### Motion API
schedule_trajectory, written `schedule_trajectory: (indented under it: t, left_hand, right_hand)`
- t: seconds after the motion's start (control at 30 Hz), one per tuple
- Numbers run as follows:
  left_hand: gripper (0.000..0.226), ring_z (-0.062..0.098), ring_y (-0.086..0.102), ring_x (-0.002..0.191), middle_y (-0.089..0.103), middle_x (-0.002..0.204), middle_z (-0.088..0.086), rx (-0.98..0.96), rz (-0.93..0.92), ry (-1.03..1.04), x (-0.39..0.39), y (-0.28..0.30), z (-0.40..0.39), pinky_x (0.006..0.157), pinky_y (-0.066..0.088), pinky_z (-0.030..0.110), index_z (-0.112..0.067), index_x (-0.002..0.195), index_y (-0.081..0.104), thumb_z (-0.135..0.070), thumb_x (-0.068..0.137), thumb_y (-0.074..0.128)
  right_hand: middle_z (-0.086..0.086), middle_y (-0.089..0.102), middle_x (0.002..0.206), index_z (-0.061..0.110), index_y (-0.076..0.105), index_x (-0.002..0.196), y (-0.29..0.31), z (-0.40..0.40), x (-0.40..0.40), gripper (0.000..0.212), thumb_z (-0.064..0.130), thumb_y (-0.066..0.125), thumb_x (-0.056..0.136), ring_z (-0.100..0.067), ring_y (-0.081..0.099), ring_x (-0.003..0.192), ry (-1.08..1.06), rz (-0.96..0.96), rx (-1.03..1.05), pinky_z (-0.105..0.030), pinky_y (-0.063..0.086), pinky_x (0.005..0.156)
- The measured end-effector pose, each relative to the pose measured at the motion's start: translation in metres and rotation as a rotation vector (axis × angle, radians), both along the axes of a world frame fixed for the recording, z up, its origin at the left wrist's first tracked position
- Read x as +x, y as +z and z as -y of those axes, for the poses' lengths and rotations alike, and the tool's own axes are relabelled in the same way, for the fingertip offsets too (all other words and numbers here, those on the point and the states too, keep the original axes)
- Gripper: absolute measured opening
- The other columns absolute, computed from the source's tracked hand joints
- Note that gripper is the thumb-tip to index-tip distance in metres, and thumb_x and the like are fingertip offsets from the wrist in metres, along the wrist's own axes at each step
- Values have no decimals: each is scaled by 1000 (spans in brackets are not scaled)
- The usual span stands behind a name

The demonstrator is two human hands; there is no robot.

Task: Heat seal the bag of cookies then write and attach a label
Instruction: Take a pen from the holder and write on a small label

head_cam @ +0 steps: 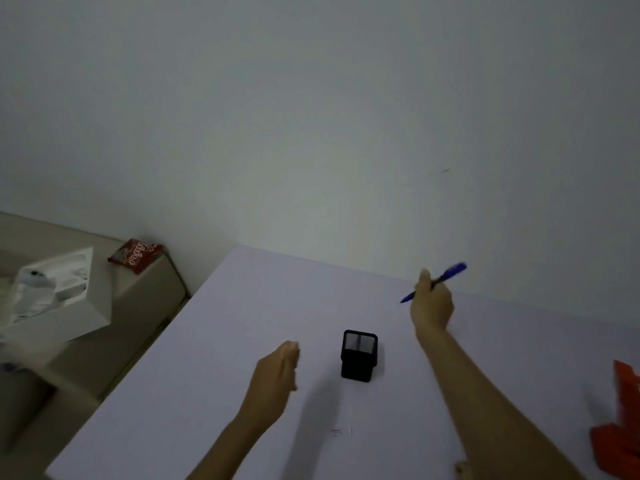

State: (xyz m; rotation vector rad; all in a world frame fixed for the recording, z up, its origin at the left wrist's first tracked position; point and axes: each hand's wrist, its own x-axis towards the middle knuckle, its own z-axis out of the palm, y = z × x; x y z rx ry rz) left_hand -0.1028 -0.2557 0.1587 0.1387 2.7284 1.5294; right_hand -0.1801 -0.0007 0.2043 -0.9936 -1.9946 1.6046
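My right hand [432,303] grips a blue pen [450,273] and holds it above the white table [221,341], near the far edge by the wall. A black mesh pen holder [358,355] stands upright in the middle of the table, below and left of that hand. My left hand [277,375] hovers to the left of the holder with loosely curled fingers and nothing in it. Faint marks [341,433] show on the table in front of the holder. No cookie bag or label is in view.
An orange object [620,424] sits at the table's right edge, cut off by the frame. To the left, a lower beige surface [145,299] carries an open white box [59,292] and a red snack packet [135,254]. A plain wall rises behind.
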Motion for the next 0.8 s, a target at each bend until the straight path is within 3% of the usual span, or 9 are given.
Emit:
schedule_trajectory:
  t: [0.07,0.17,0.23,0.3,0.37,0.43,0.57,0.67,0.8]
  left_hand:
    - [34,6,47,50,51,58,-2,-35,-2,41,-3,-11,25,53,43,19,-16,72,54,-26,101,40]
    - [19,5,55,60,59,67,-8,-91,-35,34,-17,-18,17,60,46,23,-23,81,60,-27,97,51]
    - [15,4,57,69,61,74,-8,-106,-53,43,-22,-20,3,63,43,19,-22,86,61,-29,96,53]
    - [14,5,58,74,62,79,-6,-124,-70,69,-24,-23,-3,64,42,17,-22,90,62,-31,95,53]
    - [11,5,58,75,62,83,-4,-135,-68,94,-26,-27,-4,65,42,16,-23,92,62,-32,94,55]
    - [7,5,57,74,60,88,-3,-134,-63,119,-28,-32,-2,64,42,13,-24,94,61,-30,93,57]
    - [9,3,57,73,55,98,-1,-133,-41,129,-31,-44,1,65,42,9,-23,97,60,-22,89,65]
    - [10,5,55,74,50,98,-2,-143,-13,150,-37,-57,6,63,39,8,-24,92,61,-23,86,69]
    - [11,7,52,68,55,90,1,-314,138,116,-43,-88,20,60,41,15,-23,88,57,-29,87,66]
  right_hand:
    - [-6,62,66,5,60,79,8,7,10,38,39,54,95,-21,60,60,194,-115,23,-28,46,53]
    - [-5,70,70,12,67,84,-7,52,29,17,27,63,91,-15,61,55,475,-142,-65,-23,51,49]
    - [-2,73,82,20,71,92,-31,78,39,9,23,63,91,-16,66,67,544,-116,-89,-23,54,56]
    - [1,73,93,22,71,105,-52,93,49,16,25,61,92,-15,68,82,619,-102,-60,-24,57,71]
    - [5,71,106,20,68,116,-66,101,58,24,26,59,94,-7,65,97,713,-96,70,-20,53,88]
    - [7,68,113,17,66,119,-74,104,64,26,23,59,94,-4,62,104,761,-126,207,-15,48,93]
    - [3,69,101,12,67,107,-80,103,66,17,19,61,93,-7,64,90,777,-187,379,-11,49,82]
    - [4,65,84,13,63,92,-79,104,66,2,13,62,90,-9,62,75,755,-177,363,-13,51,68]
    - [1,63,75,14,58,83,-81,102,69,10,7,62,87,-12,61,69,730,-148,291,-21,53,61]
